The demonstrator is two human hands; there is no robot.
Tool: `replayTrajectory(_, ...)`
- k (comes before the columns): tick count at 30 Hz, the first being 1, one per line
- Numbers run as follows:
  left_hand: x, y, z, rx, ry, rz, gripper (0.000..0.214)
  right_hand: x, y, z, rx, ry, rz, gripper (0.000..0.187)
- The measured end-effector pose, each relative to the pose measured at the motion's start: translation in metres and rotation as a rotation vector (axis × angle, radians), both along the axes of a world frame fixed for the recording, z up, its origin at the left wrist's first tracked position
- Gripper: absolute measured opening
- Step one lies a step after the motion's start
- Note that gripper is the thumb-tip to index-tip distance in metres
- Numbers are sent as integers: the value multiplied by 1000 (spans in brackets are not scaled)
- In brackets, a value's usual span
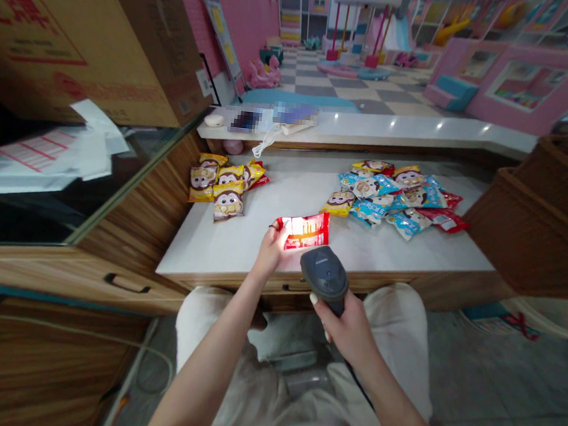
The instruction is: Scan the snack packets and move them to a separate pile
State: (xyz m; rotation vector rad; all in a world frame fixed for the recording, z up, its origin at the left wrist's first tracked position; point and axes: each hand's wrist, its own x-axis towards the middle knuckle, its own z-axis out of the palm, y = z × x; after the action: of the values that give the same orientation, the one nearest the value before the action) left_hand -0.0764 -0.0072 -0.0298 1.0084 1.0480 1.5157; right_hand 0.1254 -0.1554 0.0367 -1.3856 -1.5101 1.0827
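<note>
My left hand [271,248] grips the left end of a red snack packet [316,231], held up over the front of the white desk [210,253]. My right hand [347,319] is wrapped round the handle of a dark grey barcode scanner [324,270]. The scanner's head points at the packet, and bright light falls on the packet's printed side. Left of my left hand lies a small group of yellow snack packets [228,201]. Beyond the scanner, to the right, is a larger pile of blue snack packets [371,208] mixed with yellow and red ones.
A raised white ledge [387,126] runs along the desk's back, with a white cable [265,141] hanging over it. A large cardboard box [94,41] and papers [59,151] sit on the left counter. Brown woven baskets [539,217] stand close on the right.
</note>
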Motion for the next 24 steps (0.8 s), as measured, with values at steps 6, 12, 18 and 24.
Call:
replayTrajectory(6,3,-3,8,-3,8,10,48,0,0,-4,-21,19,3,22)
replayTrajectory(12,0,0,3,4,5,7,56,1,-2,-4,-22,16,-1,23)
replayTrajectory(18,-14,6,9,-24,-218,142,55,10,-3,-10,-17,26,-27,28)
replayTrajectory(24,-93,14,35,189,36,533,47,13,-5,-22,-24,19,-22,34)
